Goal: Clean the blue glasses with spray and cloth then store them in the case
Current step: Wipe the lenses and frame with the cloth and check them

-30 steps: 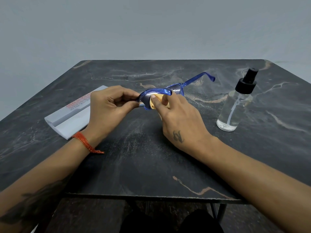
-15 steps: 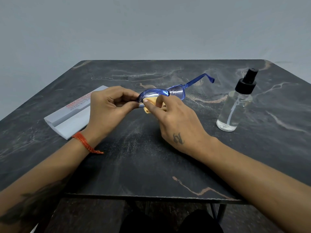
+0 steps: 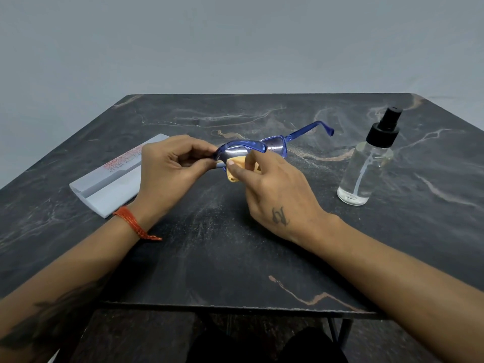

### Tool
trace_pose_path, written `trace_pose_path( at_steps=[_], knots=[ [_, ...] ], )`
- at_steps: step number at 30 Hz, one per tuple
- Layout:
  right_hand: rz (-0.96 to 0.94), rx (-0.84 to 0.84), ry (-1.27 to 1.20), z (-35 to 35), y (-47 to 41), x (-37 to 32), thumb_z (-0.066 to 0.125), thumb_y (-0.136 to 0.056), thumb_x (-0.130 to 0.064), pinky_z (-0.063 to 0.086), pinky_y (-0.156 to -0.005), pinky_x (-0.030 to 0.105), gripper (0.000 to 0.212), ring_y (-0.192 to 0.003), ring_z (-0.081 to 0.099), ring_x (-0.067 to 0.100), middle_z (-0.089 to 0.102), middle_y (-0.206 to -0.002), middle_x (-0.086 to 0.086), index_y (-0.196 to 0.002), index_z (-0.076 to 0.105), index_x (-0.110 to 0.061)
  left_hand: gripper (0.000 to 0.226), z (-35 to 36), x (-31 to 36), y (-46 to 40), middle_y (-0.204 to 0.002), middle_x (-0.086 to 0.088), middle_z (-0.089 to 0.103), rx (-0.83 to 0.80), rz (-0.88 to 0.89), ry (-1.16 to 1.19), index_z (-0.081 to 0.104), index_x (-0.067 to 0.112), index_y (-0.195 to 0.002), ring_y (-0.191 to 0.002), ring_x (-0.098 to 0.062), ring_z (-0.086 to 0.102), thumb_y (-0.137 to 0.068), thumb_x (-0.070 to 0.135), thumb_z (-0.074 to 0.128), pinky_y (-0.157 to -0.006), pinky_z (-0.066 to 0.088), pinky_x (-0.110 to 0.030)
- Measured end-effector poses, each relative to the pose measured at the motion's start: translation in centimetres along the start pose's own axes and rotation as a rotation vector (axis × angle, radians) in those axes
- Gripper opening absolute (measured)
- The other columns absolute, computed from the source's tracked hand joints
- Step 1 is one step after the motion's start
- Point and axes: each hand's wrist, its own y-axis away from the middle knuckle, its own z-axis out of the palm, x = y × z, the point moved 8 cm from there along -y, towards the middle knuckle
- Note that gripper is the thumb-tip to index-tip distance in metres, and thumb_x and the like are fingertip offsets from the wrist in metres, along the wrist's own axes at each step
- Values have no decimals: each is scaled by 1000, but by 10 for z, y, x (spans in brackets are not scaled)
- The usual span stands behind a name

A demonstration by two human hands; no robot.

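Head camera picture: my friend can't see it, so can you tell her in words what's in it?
Two hands hold blue glasses above a dark marble table: the left hand pinches one end of the frame, while the right hand presses an orange cloth against a lens. A grey case lies to the left, and a clear spray bottle stands upright to the right.

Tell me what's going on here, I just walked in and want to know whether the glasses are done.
Not done yet. A person is wiping the blue glasses: the left hand pinches one end of the frame, while the right hand rubs a small orange cloth against a lens. The spray bottle stands upright on the dark table to the right, untouched. The grey case lies to the left, partly behind the left hand, with no glasses in it.
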Motion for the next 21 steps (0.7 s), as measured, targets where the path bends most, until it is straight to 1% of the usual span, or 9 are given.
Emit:
trace_pose_path(
  at_steps=[1, 2, 5, 7, 11, 14, 16, 19, 21],
  knots=[
    [-14, 3, -12, 0, 0, -1, 38, -80, -10, 40, -42, 26, 40, -65, 49, 23, 56, -85, 10, -107, 67, -8, 25, 0, 1, 0, -84, 18, 65, -4, 4, -4, 67, 9, -92, -77, 5, 63, -71, -2, 75, -72, 49, -9],
    [-23, 9, -8, -1, 0, -1, 43, -80, -6, 37, -42, 25, 39, -66, 48, 22, 56, -86, 10, -110, 67, -10, 24, 0, 1, -1, -83, 20, 65, -7, 3, 2, 67, 9, -91, -77, 4, 64, -71, -2, 75, -72, 49, -10],
    [-29, 32, 70, -5, -1, 2, 65, -69, 1, 25, -43, 22, 49, -64, 49, 23, 54, -84, 11, -115, 67, -15, 21, 1, 1, -2, -79, 27, 66, -18, -3, 29, 68, 10, -90, -76, 1, 65, -71, 4, 75, -72, 50, -11],
    [-7, 30, 141, -5, -2, 3, 71, -64, 2, 22, -45, 22, 53, -64, 50, 24, 55, -83, 12, -114, 67, -15, 19, 3, 1, -1, -79, 25, 66, -26, 1, 32, 69, 11, -89, -75, -2, 65, -70, 8, 75, -72, 51, -13],
    [58, 47, 216, -5, -4, 8, 58, -63, -2, 24, -46, 21, 48, -65, 55, 29, 59, -87, 15, -110, 68, -8, 21, 4, -2, -1, -80, 15, 69, -12, -24, 47, 70, 9, -87, -74, -4, 66, -69, 1, 77, -73, 52, -15],
    [87, 21, 197, -2, -2, 11, 64, -63, 0, 29, -44, 23, 45, -65, 56, 32, 60, -91, 18, -108, 67, -2, 20, 4, 1, -1, -79, -2, 69, -15, 1, -9, 70, 4, -88, -74, -5, 65, -70, 1, 77, -72, 52, -15],
    [108, 4, 162, -1, -1, 11, 67, -64, -1, 35, -42, 25, 40, -64, 56, 32, 60, -91, 17, -104, 67, -2, 19, 3, 3, -1, -82, -1, 68, -13, 25, -40, 70, 4, -88, -74, -3, 64, -70, 4, 77, -72, 52, -14],
    [103, -5, 90, -1, 0, 10, 60, -71, -6, 42, -43, 28, 25, -62, 54, 29, 59, -86, 14, -95, 68, -2, 20, 1, 4, -1, -83, 3, 66, -1, 30, -41, 70, 5, -89, -76, 4, 63, -71, 5, 76, -73, 50, -12],
    [68, 8, 33, -2, 1, 7, 55, -75, -7, 44, -44, 29, 21, -61, 51, 26, 56, -82, 11, -91, 68, -3, 21, 0, 4, -1, -81, 6, 65, 8, 24, -36, 69, 5, -90, -76, 6, 63, -70, 2, 76, -72, 49, -9]
  ],
)
